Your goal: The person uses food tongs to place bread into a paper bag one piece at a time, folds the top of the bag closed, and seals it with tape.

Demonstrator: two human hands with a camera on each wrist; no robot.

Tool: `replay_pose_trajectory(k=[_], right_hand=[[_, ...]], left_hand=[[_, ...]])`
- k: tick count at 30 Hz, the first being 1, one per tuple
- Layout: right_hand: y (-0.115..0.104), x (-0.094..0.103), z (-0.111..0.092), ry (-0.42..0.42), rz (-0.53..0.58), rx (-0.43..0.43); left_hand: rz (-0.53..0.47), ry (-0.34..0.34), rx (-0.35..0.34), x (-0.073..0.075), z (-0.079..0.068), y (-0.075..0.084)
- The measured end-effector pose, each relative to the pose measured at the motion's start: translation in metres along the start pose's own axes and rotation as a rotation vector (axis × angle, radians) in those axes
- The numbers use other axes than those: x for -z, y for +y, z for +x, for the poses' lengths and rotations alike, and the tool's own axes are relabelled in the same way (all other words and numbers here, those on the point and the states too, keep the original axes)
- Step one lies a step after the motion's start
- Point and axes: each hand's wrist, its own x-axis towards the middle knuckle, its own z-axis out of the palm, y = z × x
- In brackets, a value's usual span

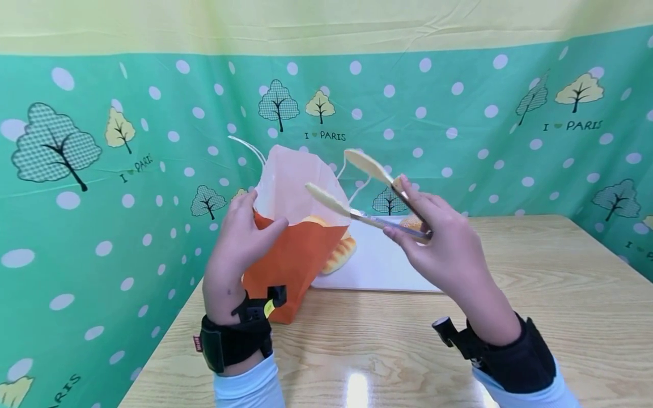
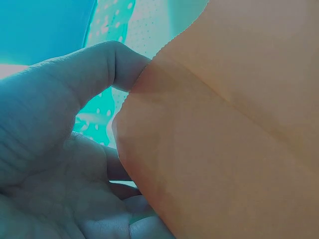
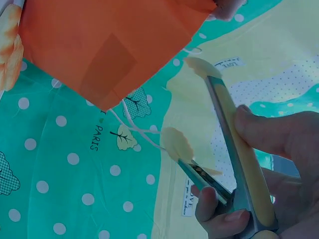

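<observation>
My left hand [image 1: 237,238] holds the side of an orange paper bag [image 1: 283,260] near its mouth. The bag stands tilted, its pale inside facing me and white string handles rising behind. In the left wrist view the thumb [image 2: 89,69] bends to the bag's edge, its tip hidden behind the paper. My right hand [image 1: 449,243] grips tongs [image 3: 246,164] with pale, rounded tips. The tong arms are spread, nothing between them, and their tips are in front of the bag's mouth. A golden bread roll [image 1: 340,258] shows partly behind the bag.
Under the bread lies a white board [image 1: 377,275] on the wooden table [image 1: 377,340]. Another browned bun [image 1: 411,221] sits at the board's far right, partly covered by the tongs. A green dotted curtain [image 1: 433,130] hangs behind and along the sides.
</observation>
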Motion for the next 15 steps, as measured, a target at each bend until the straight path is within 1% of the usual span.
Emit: replay_pose_trajectory(k=[1,3,5,6,7,8,9,11,13,15], right_hand=[[0.001,0.000,0.001,0.040,0.021,-0.003],[0.003,0.001,0.004,0.126,0.025,-0.023],[0.007,0.002,0.007,0.198,-0.016,-0.059],[0.010,0.003,0.008,0.216,-0.051,-0.085],[0.014,0.005,0.008,0.214,-0.096,-0.116],[0.018,0.006,0.008,0.193,-0.145,-0.150],[0.021,0.008,0.009,0.154,-0.191,-0.189],[0.028,0.011,0.008,0.034,-0.268,-0.248],[0.033,0.011,0.008,-0.101,-0.312,-0.263],[0.033,0.006,0.007,-0.222,-0.336,-0.245]], left_hand=[[-0.001,0.001,0.005,0.001,0.001,-0.002],[-0.004,0.003,0.011,0.001,0.003,-0.005],[-0.009,0.002,0.015,0.002,0.005,-0.010],[-0.011,0.002,0.016,0.003,0.006,-0.012],[-0.012,0.002,0.016,0.003,0.006,-0.013],[-0.012,0.001,0.015,0.003,0.007,-0.014],[-0.014,0.000,0.015,0.003,0.008,-0.015],[-0.012,0.000,0.014,0.004,0.009,-0.017],[-0.012,-0.003,0.015,0.004,0.011,-0.019],[-0.012,-0.005,0.014,0.004,0.012,-0.020]])
